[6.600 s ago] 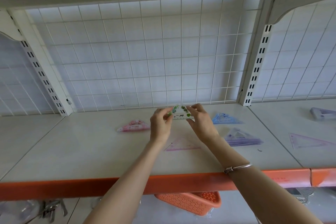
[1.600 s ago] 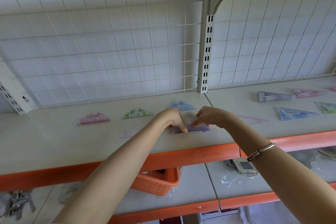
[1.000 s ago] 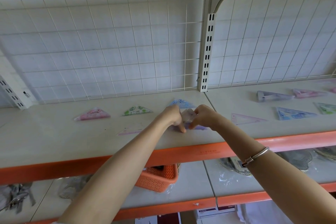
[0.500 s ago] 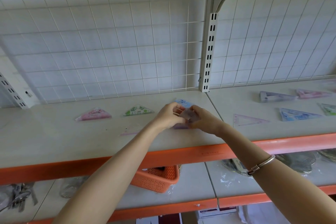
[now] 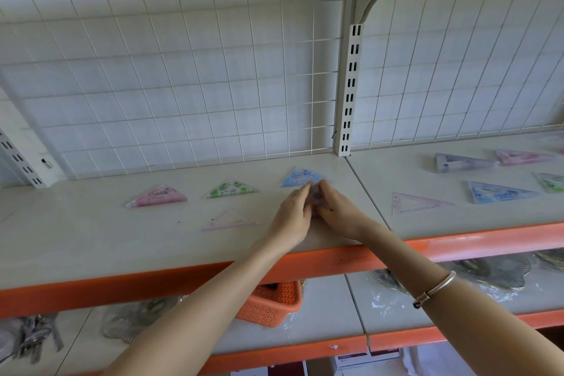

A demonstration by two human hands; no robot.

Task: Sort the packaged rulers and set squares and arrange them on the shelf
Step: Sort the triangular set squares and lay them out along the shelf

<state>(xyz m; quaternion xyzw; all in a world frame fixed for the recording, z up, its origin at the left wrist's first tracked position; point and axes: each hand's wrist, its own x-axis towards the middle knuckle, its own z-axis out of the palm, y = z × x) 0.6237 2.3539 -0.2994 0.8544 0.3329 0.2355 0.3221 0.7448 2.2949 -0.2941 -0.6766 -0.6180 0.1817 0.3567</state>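
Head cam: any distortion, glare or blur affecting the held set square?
Head view: wide-angle bowing curves the wire grid and orange shelf edge; light is soft, no hard glare; the purplish set square is mostly hidden between the left hand and right hand, edges soft.

No lettering can be read (prints on the set squares (image 5: 232, 189) blur).

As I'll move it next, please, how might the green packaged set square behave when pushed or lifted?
The green packaged set square lies flat on the shelf, so it probably slides rather than tips. Its wrapper looks slippery; lifting an edge may be fiddly.
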